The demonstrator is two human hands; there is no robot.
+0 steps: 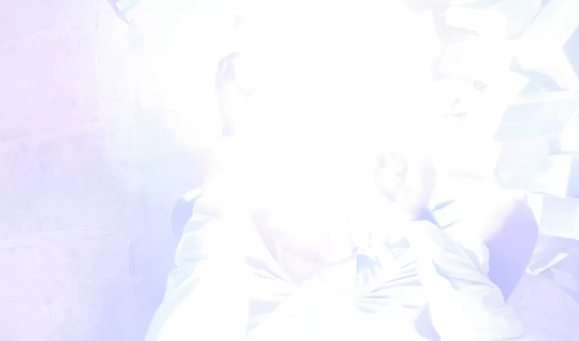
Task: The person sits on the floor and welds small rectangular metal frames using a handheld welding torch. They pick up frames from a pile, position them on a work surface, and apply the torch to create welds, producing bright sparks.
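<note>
At the middle of the washed-out view, the hands (397, 180) are lost in glare above pale folded cloth (340, 278), their grip impossible to tell, so a fumble could easily follow from working half-blind beside the stacked sheets (536, 120).

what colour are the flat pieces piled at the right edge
Pale, whitish-blue flat pieces, though glare washes out the head view, so true colour is uncertain.

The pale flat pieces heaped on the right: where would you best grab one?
Glare hides most, so roughly: pinch the large flat piece by its left edge, coming from the left, where that edge juts clear of the heap. It looks thin and slab-like, which suits a pinch across the edge.
</note>
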